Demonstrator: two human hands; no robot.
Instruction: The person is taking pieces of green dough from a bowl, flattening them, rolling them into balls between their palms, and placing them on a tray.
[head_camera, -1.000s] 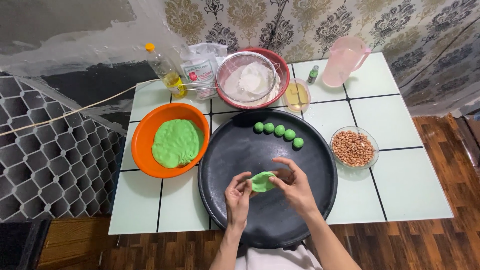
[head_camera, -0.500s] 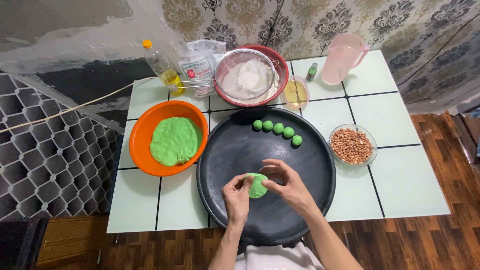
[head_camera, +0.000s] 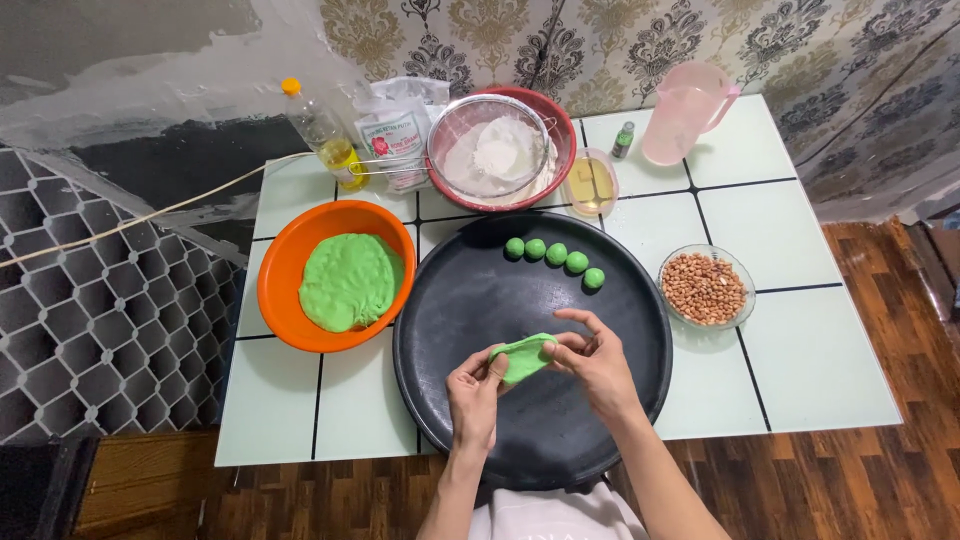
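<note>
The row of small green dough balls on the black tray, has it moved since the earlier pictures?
No. The five green dough balls sit in the same line at the far side of the black tray, just below the red bowl, as before.

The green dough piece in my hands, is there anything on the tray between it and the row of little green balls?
Nothing visible. The dough piece sits between the left hand and right hand, over the black tray. The tray surface from there up to the row of green balls is bare.
</note>
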